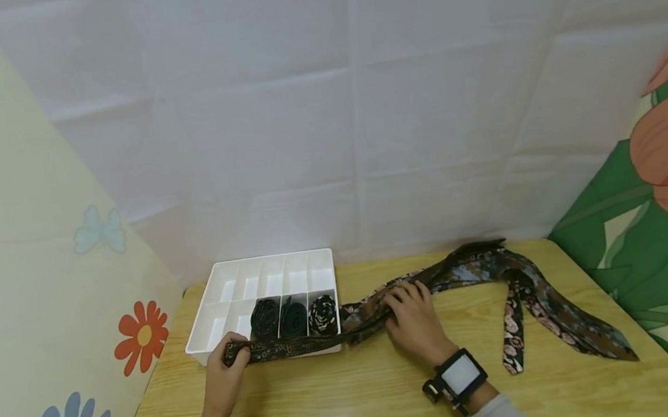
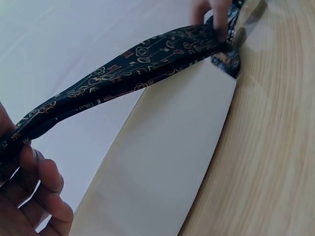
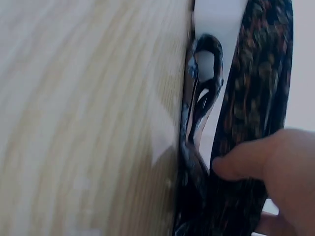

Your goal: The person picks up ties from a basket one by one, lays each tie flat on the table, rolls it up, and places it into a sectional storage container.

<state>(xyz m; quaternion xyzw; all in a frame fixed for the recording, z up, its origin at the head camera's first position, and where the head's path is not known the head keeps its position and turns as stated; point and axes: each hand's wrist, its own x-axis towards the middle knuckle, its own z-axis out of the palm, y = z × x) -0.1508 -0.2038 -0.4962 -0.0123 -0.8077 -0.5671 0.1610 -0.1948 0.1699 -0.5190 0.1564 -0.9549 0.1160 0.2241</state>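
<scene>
A dark necktie (image 1: 298,347) with a pattern of small keys is stretched in front of the white divided box. My left hand (image 1: 225,367) pinches its left end between thumb and fingers. Farther along, just right of the box, my right hand (image 1: 415,323) grips the same necktie. The left wrist view shows the necktie (image 2: 133,64) slanting up from my left fingers to the right hand (image 2: 211,17). In the right wrist view my thumb (image 3: 241,160) presses on the necktie's face, and part of that hand is out of frame.
The white box (image 1: 202,330) holds three rolled neckties in its front row: black (image 1: 265,318), dark green (image 1: 293,319) and black-and-white (image 1: 323,314). More loose neckties, one brown-grey (image 1: 578,320) and one pink floral (image 1: 513,332), spread over the wooden table (image 1: 349,397) at right. A white sheet (image 1: 328,137) hangs behind.
</scene>
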